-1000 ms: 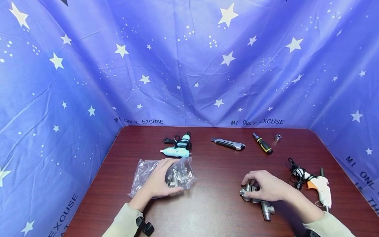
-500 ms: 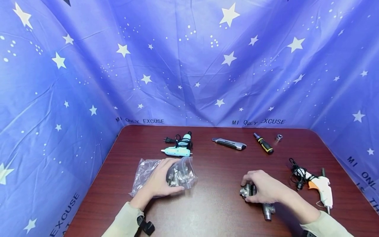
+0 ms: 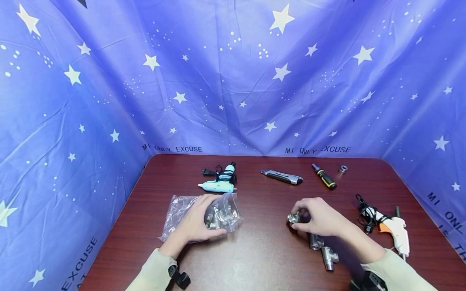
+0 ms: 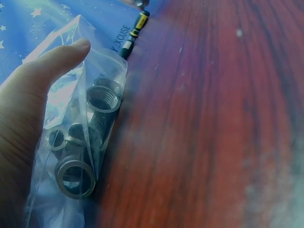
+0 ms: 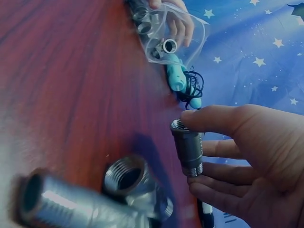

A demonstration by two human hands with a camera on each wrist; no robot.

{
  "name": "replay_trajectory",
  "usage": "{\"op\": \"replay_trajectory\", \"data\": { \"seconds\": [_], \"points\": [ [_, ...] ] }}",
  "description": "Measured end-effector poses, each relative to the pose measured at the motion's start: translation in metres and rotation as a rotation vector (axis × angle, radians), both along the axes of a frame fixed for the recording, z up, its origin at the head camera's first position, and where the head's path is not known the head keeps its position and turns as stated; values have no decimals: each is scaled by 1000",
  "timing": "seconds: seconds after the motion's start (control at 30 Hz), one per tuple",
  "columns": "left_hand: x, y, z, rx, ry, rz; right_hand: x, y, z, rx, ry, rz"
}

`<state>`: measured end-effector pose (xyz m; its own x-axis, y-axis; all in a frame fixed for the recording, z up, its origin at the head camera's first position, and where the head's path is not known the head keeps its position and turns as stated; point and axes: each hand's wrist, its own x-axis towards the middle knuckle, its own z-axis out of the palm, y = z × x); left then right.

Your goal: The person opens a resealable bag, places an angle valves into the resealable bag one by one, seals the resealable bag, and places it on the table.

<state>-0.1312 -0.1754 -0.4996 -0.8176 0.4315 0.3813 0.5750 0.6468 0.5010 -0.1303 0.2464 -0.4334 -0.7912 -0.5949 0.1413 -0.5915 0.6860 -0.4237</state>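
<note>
My left hand (image 3: 196,220) holds the clear zip bag (image 3: 174,212) on the table, thumb toward me and fingers on its far side. Several metal pipe fittings (image 4: 76,178) show through the plastic in the left wrist view. Between thumb and fingertips, my right hand (image 3: 322,220) pinches a threaded metal pipe fitting (image 5: 188,148). Behind and below that hand, a tee fitting (image 3: 329,258) and another pipe fitting (image 3: 316,241) lie on the table, both large and close in the right wrist view.
A blue glue gun (image 3: 218,186) with wrapped cord lies just beyond the bag. Farther back are a utility knife (image 3: 282,177), a screwdriver (image 3: 324,177) and a small metal ring (image 3: 343,169). The white glue gun (image 3: 398,234) lies beside my right forearm.
My right hand has moved left and away from me with one pipe fitting in its fingers, exposing the fittings behind it. My left hand and the bag have stayed put.
</note>
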Motion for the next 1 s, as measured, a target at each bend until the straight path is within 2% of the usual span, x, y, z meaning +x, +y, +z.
{"op": "replay_trajectory", "data": {
  "seconds": [0.4, 0.7, 1.0],
  "points": [
    [0, 1, -1, 14, -11, 0, -21, -40, -1, -47, 22, 3],
    [-1, 0, 1, 5, -21, -4, -32, -88, 6, -123, -40, -7],
    [-2, 1, 0, 24, 7, -22, -35, -130, 4, -183, -79, 12]
  ]
}}
